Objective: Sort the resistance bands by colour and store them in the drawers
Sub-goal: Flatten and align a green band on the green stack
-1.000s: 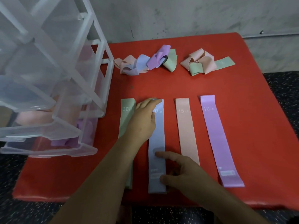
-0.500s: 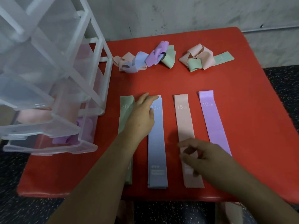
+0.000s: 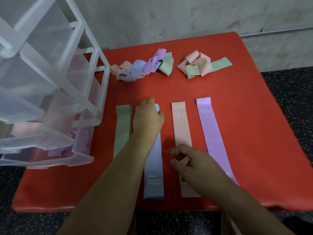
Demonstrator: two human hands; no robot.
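1. Table [image 3: 254, 150], red, carries everything; a clear plastic drawer unit [image 3: 50, 82] stands at its left, pink and purple bands showing inside.
2. Four flat bands lie side by side, long axes running away from the person: green band [image 3: 122, 133], blue band [image 3: 153, 167], pink band [image 3: 182, 126], purple band [image 3: 213, 133]; two tangled heaps [image 3: 142, 68] sit farther back.
3. Left grip [image 3: 148, 117] is clenched round the blue band's far end, and is the one nearer the drawer unit.
4. Right grip [image 3: 193, 165] hovers curled over the pink band's near half; whether it pinches it I cannot tell.
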